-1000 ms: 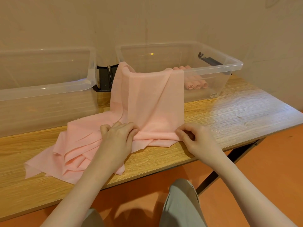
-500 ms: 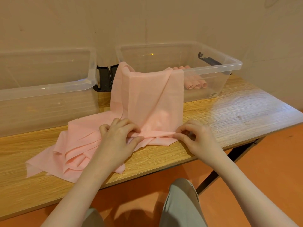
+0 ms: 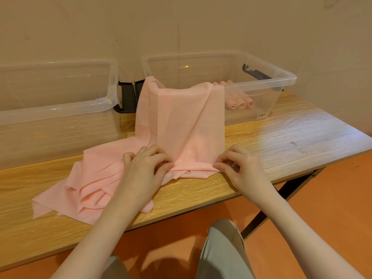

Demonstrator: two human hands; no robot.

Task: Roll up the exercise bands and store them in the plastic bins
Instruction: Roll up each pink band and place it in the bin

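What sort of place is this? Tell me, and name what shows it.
Probably a plain indoor workroom or storage corner: a wooden table against a bare wall, two clear plastic bins on it, and an orange floor below.

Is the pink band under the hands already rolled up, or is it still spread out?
Mostly spread: the pink band hangs from the right bin rim; only its near edge is rolled, pinched by left hand and right hand.

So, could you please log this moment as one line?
left hand: pinches pink band | right hand: pinches band | roll: starting
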